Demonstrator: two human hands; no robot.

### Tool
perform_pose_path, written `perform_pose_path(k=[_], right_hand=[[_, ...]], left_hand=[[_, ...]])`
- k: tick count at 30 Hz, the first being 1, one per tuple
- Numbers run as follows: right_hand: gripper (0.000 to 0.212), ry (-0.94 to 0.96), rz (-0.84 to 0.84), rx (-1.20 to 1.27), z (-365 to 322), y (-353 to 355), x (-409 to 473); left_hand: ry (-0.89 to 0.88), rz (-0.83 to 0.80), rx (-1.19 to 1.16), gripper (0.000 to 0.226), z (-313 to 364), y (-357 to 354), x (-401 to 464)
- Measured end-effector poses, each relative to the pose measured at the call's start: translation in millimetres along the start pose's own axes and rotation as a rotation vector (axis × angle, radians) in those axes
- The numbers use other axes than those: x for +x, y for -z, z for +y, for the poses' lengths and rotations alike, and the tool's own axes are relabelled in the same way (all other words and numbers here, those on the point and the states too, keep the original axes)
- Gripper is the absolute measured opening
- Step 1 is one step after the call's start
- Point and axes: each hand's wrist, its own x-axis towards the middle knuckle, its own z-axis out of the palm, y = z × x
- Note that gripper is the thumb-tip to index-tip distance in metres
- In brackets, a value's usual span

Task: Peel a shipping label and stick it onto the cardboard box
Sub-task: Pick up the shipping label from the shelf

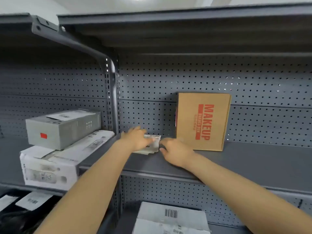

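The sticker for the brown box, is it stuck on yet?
Not yet. Nothing looks finished: the cardboard box leans against the shelf's back panel with no label showing on its front. Right now the left hand rests on the stack of labels while the right hand reaches its edge. Peeling and sticking remain.

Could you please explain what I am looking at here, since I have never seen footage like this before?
This is one picture from a camera worn on a person's head, looking forward and down, so the two bare arms are the wearer's own. There is no robot. The left hand rests on a small stack of shipping labels lying on a grey metal shelf. The right hand reaches to the stack's edge; whether it grips a label is unclear. A cardboard box printed MAKEUP stands upright to the right, against the pegboard back.
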Motion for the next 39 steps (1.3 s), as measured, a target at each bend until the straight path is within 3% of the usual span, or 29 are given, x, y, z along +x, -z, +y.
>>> perform_pose_path(k=[3,6,10,16,21,24,27,29,32,34,36,39], right_hand=[[0.031,-0.053,-0.131,0.097,2,-17,20],[0.032,-0.084,-0.156,0.118,7,-28,29],[0.034,-0.087,-0.12,0.123,13,-34,35],[0.033,-0.107,-0.063,0.172,8,-29,32],[0.034,-0.261,0.115,0.405,4,-15,30],[0.046,-0.381,0.196,0.755,2,-6,28],[0.03,-0.455,0.147,1.224,-6,7,16],[0.02,-0.419,0.166,1.4,-15,16,2],[0.015,-0.367,0.304,1.361,-21,23,-28],[0.018,-0.304,0.381,1.244,-23,28,-58],[0.018,-0.251,0.42,1.118,-28,36,-95],[0.015,-0.2,0.386,1.064,-37,41,-154]], left_hand=[[0.046,-0.171,0.022,0.078,3,-15,16],[0.024,-0.294,-0.051,0.064,4,-28,23],[0.028,-0.276,0.007,0.047,0,-29,23],[-0.001,-0.127,0.124,0.034,11,-24,18],[0.073,0.05,0.074,0.01,23,-22,11],[0.048,0.178,0.052,0.018,33,-11,-10],[-0.035,0.332,0.119,0.027,50,-8,-51],[-0.109,0.379,0.141,0.034,63,-12,-81],[-0.233,0.337,-0.083,0.046,76,-14,-119],[-0.389,0.335,-0.392,0.036,81,-10,-141],[-0.46,0.466,-0.574,0.023,87,-8,-160],[-0.377,0.724,-0.544,0.031,102,-10,-182]])
